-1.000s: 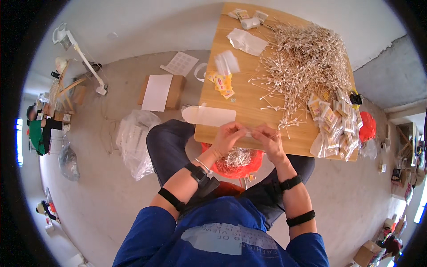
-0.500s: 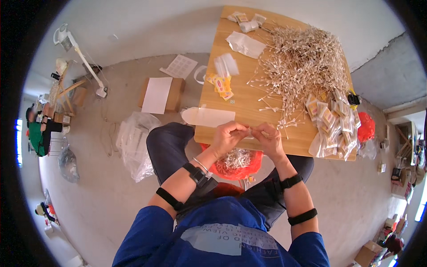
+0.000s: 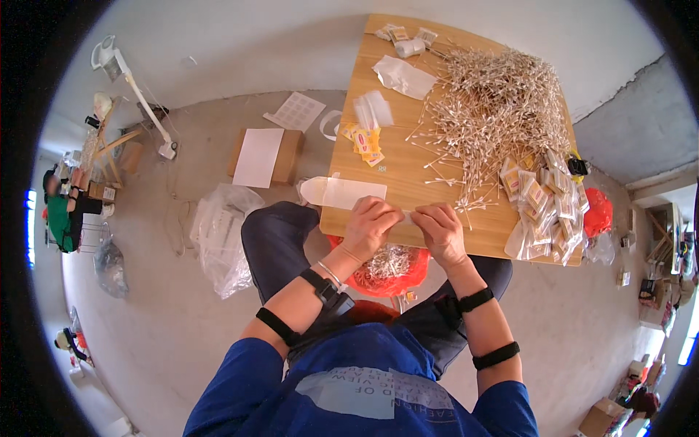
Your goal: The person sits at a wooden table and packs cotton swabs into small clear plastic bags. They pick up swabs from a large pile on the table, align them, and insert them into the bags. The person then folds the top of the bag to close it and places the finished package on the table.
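At the table's front edge, my left hand (image 3: pixel 370 226) and my right hand (image 3: pixel 442 231) are closed, thumbs against fingers, a short gap between them. They pinch what looks like a small clear plastic bag (image 3: pixel 405 230); its outline is faint and partly hidden by the fingers. Just left of my left hand lies a white paper sheet (image 3: pixel 353 193). Beyond my right hand a big heap of cotton swabs (image 3: pixel 502 102) spreads over the table. Packed swab packets (image 3: pixel 542 197) are piled at the right front corner. Below my hands hangs a red bag (image 3: pixel 408 282) with swabs inside.
Yellow printed cards (image 3: pixel 366 143) and a stack of clear bags (image 3: pixel 373 109) lie on the table's left side (image 3: pixel 408 156). A cardboard box (image 3: pixel 290 156) and a clear plastic sack (image 3: pixel 227 237) sit on the floor. Far left, a person in green (image 3: pixel 62 218) is seated.
My hands have drawn slightly apart, and a wider gap shows between the fingertips. The fingers are now curled more downward. Things on the table have stayed put.
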A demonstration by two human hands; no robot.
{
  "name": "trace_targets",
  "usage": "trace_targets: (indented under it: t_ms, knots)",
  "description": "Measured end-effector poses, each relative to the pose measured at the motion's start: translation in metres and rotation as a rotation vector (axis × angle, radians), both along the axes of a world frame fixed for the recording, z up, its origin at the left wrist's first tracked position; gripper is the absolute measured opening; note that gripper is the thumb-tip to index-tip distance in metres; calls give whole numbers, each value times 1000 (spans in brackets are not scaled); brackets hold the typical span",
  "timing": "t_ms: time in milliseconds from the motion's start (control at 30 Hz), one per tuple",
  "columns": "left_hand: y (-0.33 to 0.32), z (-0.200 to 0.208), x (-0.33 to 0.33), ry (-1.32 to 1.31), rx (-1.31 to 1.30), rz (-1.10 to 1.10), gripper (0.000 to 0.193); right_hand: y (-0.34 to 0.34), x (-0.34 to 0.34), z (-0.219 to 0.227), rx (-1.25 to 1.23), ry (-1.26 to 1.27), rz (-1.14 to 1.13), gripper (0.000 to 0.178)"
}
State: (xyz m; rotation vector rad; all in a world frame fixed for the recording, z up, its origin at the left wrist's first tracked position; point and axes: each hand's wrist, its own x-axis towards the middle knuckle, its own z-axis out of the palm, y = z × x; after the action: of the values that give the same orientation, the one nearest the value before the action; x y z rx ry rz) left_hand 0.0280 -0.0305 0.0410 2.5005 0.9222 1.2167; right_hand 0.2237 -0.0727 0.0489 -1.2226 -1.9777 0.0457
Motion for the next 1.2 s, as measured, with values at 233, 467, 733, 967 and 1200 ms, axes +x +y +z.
trace_targets:
  t_ms: [233,467,733,967,1200]
  knots:
    - [1,-2,0,108,135,41,31,0,0,-4,35,-182,-25,27]
    - [-3,-6,3,194,229,91,31,0,-2,-4,109,-316,-35,26]
    - [-5,-2,0,179,212,98,29,-3,-10,-2,-18,46,-113,31]
    - [-5,-4,0,188,192,99,27,-5,-5,-13,0,1,-111,29]
    - [-4,-7,0,193,184,122,23,-1,0,-10,120,-226,-76,33]
